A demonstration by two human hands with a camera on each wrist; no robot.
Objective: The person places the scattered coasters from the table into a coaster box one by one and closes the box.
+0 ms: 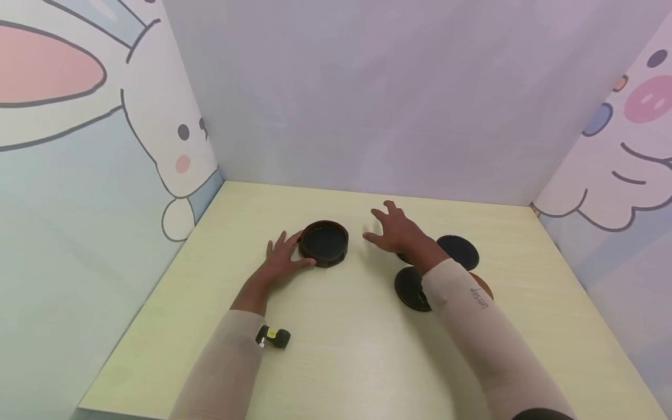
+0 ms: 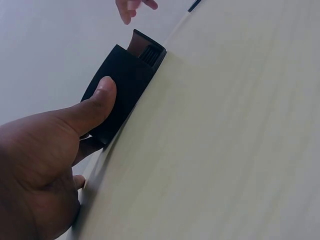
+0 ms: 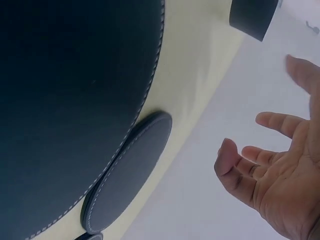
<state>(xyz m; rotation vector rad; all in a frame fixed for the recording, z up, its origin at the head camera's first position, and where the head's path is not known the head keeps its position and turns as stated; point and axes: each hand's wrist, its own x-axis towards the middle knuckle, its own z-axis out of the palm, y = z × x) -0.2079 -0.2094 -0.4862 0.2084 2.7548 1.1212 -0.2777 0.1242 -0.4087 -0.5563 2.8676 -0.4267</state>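
A round black coaster holder [image 1: 324,244] sits on the table, with dark coasters seen inside through its side notch in the left wrist view. My left hand [image 1: 282,259] holds the holder's left side, its thumb [image 2: 102,100] along the near wall and its fingers around the far side. To the right of the holder, my right hand [image 1: 396,229] hovers in the air with spread fingers, holding nothing. Beneath and beside the right forearm lie black coasters [image 1: 458,252] with stitched edges [image 3: 132,172], partly covered by the wrist and sleeve.
A brown coaster [image 1: 484,283] shows past the right sleeve. Another black coaster [image 1: 409,286] lies nearer me. The pale table [image 1: 336,361] meets a plain back wall [image 1: 357,116], with cartoon-printed walls on both sides.
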